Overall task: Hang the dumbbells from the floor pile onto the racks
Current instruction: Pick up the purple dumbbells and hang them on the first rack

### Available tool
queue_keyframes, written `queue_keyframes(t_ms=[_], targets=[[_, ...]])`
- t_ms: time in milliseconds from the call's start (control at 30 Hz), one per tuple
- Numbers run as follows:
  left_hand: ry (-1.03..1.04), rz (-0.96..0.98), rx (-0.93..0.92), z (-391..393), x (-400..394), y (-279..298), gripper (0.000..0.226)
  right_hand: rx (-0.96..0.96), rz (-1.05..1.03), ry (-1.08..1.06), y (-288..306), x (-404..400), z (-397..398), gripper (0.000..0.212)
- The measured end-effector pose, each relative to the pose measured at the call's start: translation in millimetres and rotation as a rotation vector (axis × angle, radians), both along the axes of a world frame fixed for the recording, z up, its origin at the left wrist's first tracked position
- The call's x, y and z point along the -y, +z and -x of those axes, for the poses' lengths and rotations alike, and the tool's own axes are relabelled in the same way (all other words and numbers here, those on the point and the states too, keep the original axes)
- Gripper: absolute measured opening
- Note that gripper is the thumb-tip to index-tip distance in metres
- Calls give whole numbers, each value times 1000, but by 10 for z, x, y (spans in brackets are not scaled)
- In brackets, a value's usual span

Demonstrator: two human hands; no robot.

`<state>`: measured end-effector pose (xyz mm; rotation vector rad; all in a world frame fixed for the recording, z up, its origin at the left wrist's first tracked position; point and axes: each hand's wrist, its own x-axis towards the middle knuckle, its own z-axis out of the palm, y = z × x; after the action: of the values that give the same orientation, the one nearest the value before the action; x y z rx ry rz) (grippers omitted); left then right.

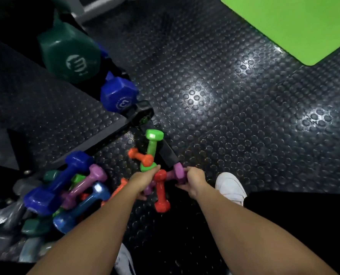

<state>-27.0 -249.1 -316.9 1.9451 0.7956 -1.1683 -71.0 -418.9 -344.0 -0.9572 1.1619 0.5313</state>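
We read this as a gym. Black studded rubber flooring (214,92) covers the ground, a bright green mat (296,26) lies far right, a pile of coloured dumbbells (70,187) sits near left, and bigger green and blue dumbbells (70,54) hang on a rack far left.

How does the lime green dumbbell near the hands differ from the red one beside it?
The lime green dumbbell is longer than the red dumbbell and lies farther from the person. An orange dumbbell lies across the green one's lower part; nothing lies across the red one. The left hand reaches the green one's near head, while the red lies between the two hands. Both are glossy, with flat-sided heads, and point roughly away from the person.
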Motion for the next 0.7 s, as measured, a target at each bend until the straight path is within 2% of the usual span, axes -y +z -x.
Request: queue_keyframes(t_ms=[167,300,433,533,633,700], targets=[[117,48,-59,-65,134,-133,41,66,-142,-195,-198,80,131,19],[161,134,-80,-71,13,-104,19,136,-273,-315,-249,55,307,30],[47,46,29,92,-277,-197,36,279,-377,-140,-100,3,345,43],[75,116,-16,163,-446,-230,51,352,-454,49,88,-7,203,45],[46,98,12,173,-572,-241,54,377,-456,204,191,-22,98,45],[8,57,9,151,-646,-271,69,383,-452,240,191,6,87,46]])
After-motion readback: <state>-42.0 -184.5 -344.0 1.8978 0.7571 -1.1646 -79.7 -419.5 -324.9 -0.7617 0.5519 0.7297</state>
